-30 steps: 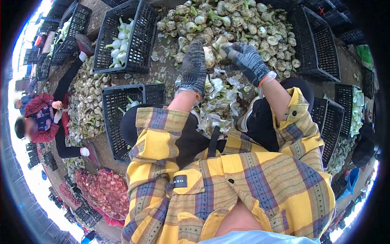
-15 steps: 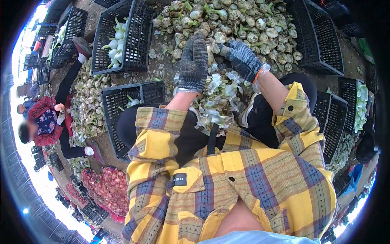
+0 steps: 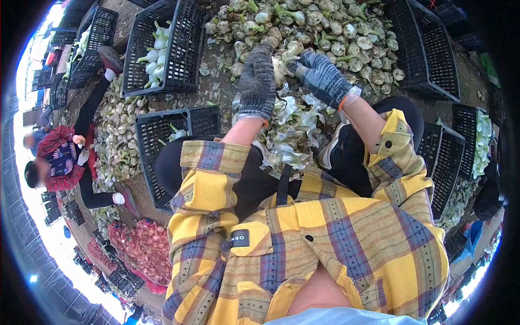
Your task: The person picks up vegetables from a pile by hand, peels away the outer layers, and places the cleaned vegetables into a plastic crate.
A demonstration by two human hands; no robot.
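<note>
Both my hands wear grey striped knit gloves over clear plastic cuffs. My left hand [image 3: 258, 82] is wrapped round the left side of a pale garlic bulb [image 3: 279, 71] in front of the pile. The fingers of my right hand [image 3: 326, 79] are closed at the bulb's right side, by its stalk. Just beyond my fingertips lies a big heap of garlic bulbs [image 3: 346, 40], soil-stained, some with short green stalks. Peeled white and green garlic skins [image 3: 292, 127] lie between my knees, below my hands.
On my left stand a black crate [image 3: 184, 54] holding cleaned white bulbs and another crate [image 3: 154, 146] with a few. A black crate [image 3: 428, 54] stands at the right. Farther left, a seated person [image 3: 65, 157] is beside another garlic heap [image 3: 120, 135]. Red net sacks [image 3: 141, 252] lie behind.
The bulb between my hands shows more of its pale side and stalk now. My right hand has shifted slightly. The person at the left has moved their hands a little.
</note>
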